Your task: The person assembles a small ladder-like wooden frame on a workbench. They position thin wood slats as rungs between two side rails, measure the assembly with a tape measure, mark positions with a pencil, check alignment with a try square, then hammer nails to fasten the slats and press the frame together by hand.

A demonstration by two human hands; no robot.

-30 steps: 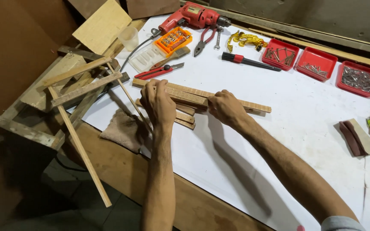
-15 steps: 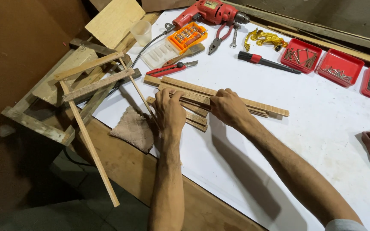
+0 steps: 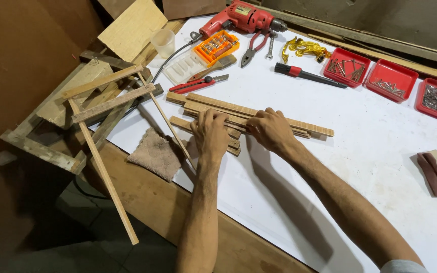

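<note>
Under both hands [image 3: 238,132], wooden strips [image 3: 259,115]

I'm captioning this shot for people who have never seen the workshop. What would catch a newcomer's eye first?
Two bare hands, the left hand and right hand, press on a bundle of wooden strips at the middle of the white table. Behind them, a red electric drill lies at the far edge, with three red trays of screws and nails to its right.

Wood strips [image 3: 259,114] on table [image 3: 360,167] mid; drill [image 3: 238,17] behind; cloth [image 3: 157,154] left; trays [image 3: 395,81] right-behind.
</note>
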